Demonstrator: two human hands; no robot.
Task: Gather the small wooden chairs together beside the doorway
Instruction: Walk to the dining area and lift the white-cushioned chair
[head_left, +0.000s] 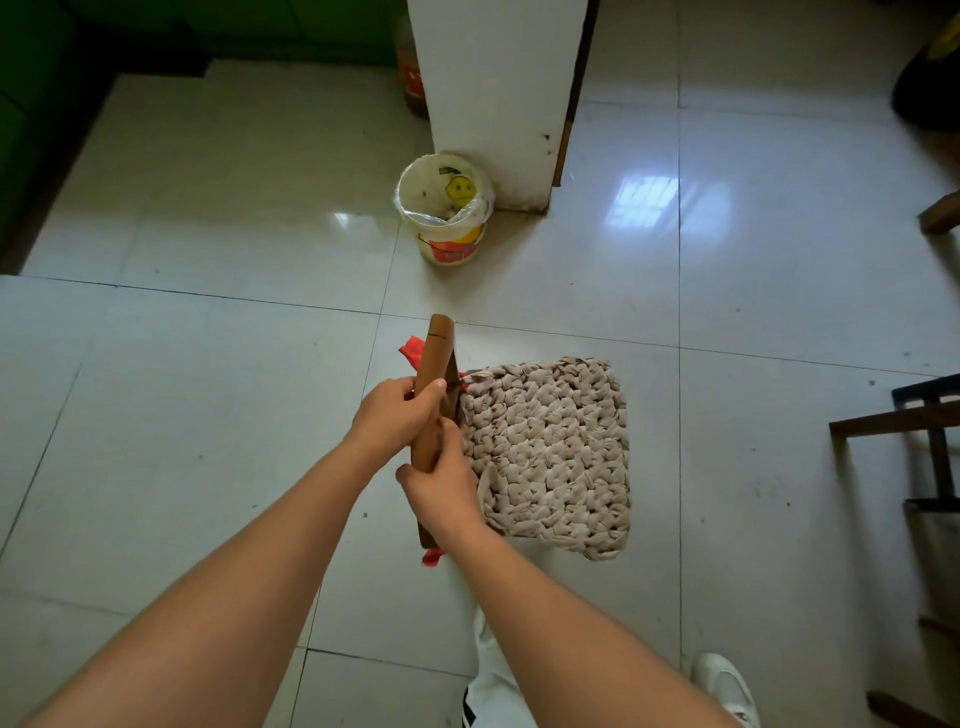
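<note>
A small wooden chair (550, 452) with a woven beige fabric seat is in the middle of the view, over the tiled floor. Its brown wooden backrest rail (436, 353) runs along the seat's left side, with red cloth strips at both ends. My left hand (397, 410) is wrapped around the upper part of that rail. My right hand (441, 488) grips the same rail just below it. Whether the chair's legs touch the floor is hidden under the seat.
A white wall end with a door frame (498, 98) stands ahead, a lined plastic bucket (447, 208) at its foot. Dark wooden furniture (904, 415) sits at the right edge, green furniture at the far left. My white shoe (724, 686) shows bottom right.
</note>
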